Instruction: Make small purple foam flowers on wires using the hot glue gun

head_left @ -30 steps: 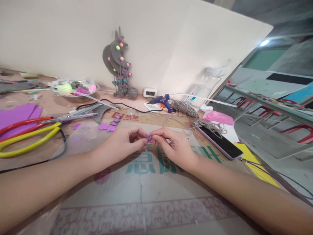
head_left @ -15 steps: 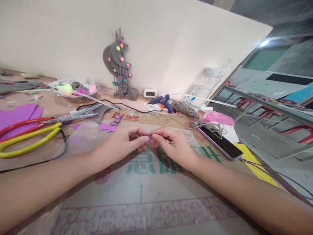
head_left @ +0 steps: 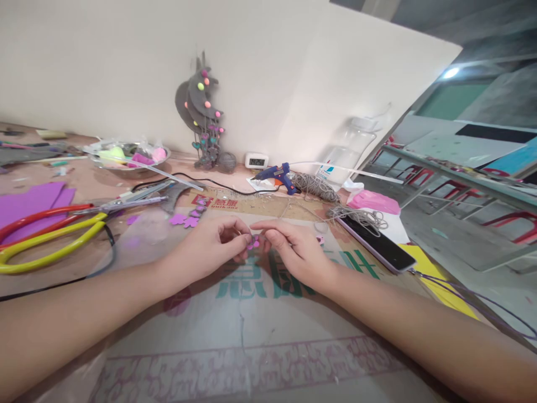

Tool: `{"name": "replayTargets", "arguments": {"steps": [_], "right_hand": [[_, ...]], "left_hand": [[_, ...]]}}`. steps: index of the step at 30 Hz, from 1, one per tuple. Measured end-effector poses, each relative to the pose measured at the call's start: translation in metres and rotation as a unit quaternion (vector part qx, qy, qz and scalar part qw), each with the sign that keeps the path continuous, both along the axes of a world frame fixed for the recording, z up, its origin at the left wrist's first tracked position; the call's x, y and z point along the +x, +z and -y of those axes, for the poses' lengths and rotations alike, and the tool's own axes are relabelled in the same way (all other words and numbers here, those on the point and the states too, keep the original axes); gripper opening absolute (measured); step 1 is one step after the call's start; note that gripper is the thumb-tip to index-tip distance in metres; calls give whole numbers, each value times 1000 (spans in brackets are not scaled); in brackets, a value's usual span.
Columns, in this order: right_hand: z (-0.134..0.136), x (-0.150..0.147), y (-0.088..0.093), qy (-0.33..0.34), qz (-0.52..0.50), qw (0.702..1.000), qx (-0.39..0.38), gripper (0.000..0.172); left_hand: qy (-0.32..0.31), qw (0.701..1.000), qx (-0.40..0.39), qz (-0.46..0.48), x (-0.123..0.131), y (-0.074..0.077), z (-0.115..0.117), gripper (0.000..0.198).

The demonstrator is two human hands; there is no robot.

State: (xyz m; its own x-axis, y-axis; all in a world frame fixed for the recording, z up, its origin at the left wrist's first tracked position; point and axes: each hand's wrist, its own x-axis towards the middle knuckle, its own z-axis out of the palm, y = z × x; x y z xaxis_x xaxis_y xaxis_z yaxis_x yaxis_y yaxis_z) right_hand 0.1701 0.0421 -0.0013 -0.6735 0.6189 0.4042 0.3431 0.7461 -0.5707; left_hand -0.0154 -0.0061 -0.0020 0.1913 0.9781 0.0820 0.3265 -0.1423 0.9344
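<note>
Pinching small purple piece [head_left: 254, 243] in left hand [head_left: 212, 246] | holding right hand [head_left: 300, 249] close beside, perhaps touching; cannot tell its grip | at piece's 1 o'clock: glue gun [head_left: 284, 177]

Both the left hand [head_left: 210, 243] and the right hand [head_left: 297, 252] are bare, with fingers [head_left: 274, 225] and thumbs [head_left: 239, 245] we can see. We see the left arm [head_left: 92, 313] and right arm [head_left: 406, 330] are bare too, long and smooth, getting thinner near the wrists [head_left: 331, 277].
</note>
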Motion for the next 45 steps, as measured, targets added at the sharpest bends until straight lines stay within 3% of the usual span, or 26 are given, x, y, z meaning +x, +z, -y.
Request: {"name": "replayTargets", "arguments": {"steps": [11,15,19,22,32,40,45], "right_hand": [[0,-3,2,-48,-3,995,-90,21],[5,-8,4,-25,-67,978,-196,25],[10,-14,8,8,-89,935,-342,35],[10,-16,7,19,-96,914,-394,36],[8,-16,-1,10,-140,895,-423,21],[7,-16,2,-15,-143,910,-388,19],[8,-16,1,-13,-138,920,-368,17]], "left_hand": [[22,999,14,38,-1,0,0,17],[33,998,27,43,-1,1,-1,16],[31,998,36,51,-1,2,-1,16],[19,997,31,72,0,3,0,15],[-48,995,40,83,0,2,2,16],[-48,993,46,93,0,2,3,14],[-3,997,54,45,1,5,3,13]]}}
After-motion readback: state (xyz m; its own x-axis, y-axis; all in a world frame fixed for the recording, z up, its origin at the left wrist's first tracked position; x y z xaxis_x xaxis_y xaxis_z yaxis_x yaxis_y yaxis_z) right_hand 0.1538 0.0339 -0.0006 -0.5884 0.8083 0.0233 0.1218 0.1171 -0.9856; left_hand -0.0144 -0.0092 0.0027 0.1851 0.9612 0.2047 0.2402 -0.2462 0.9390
